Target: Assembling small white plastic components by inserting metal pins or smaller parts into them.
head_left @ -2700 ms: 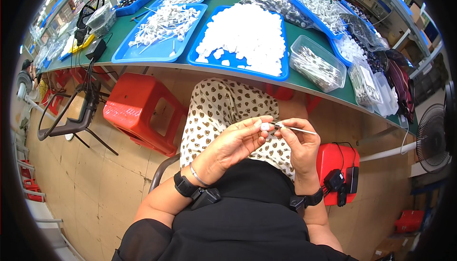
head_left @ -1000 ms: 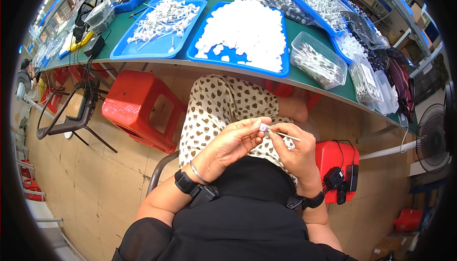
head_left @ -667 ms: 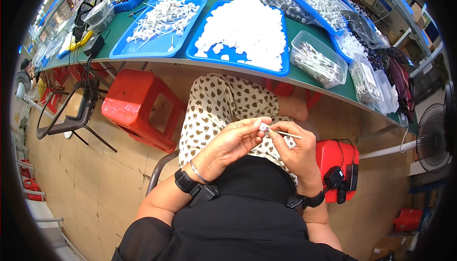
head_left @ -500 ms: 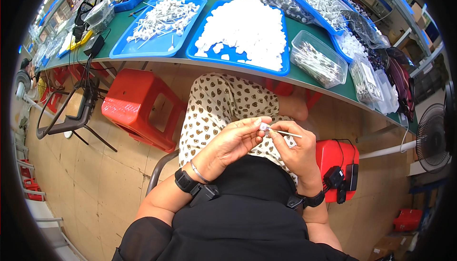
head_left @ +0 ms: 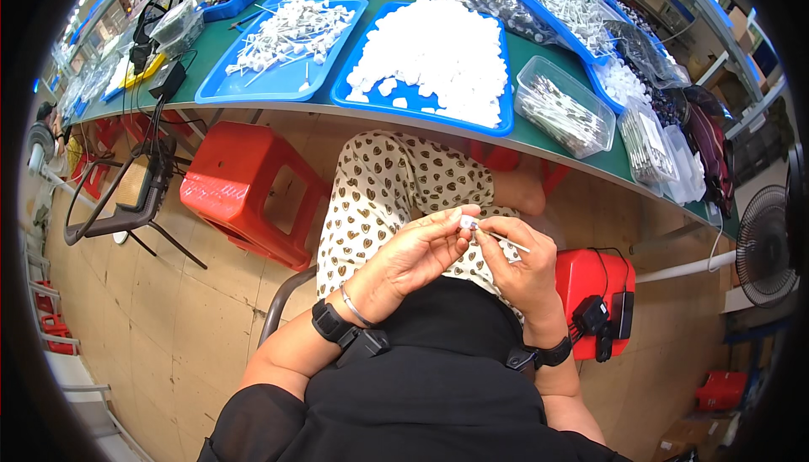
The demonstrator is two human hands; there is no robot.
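Note:
Over my lap, my left hand (head_left: 425, 251) pinches a small white plastic piece (head_left: 467, 222) between thumb and fingertips. My right hand (head_left: 520, 261) grips a thin pale rod (head_left: 511, 243), its inner end meeting the white piece. A small dark bit shows where the two parts join; its detail is too fine to make out. Beyond my knees, a blue tray (head_left: 339, 96) on the table carries a heap of loose white pieces (head_left: 434, 53). Left of it, another blue tray (head_left: 211, 90) bears white pieces with thin rods attached (head_left: 299, 32).
On the green table (head_left: 472, 146) stands a clear plastic box (head_left: 563, 108) of thin rods, with bagged rods (head_left: 647, 146) to its right. Red stools (head_left: 236, 180) flank me; the right one (head_left: 581, 272) holds black devices (head_left: 602, 317). A fan (head_left: 765, 243) stands far right.
Both hands stay nearly in place. The right hand and the rod have shifted very slightly, the rod's outer end now a little lower.

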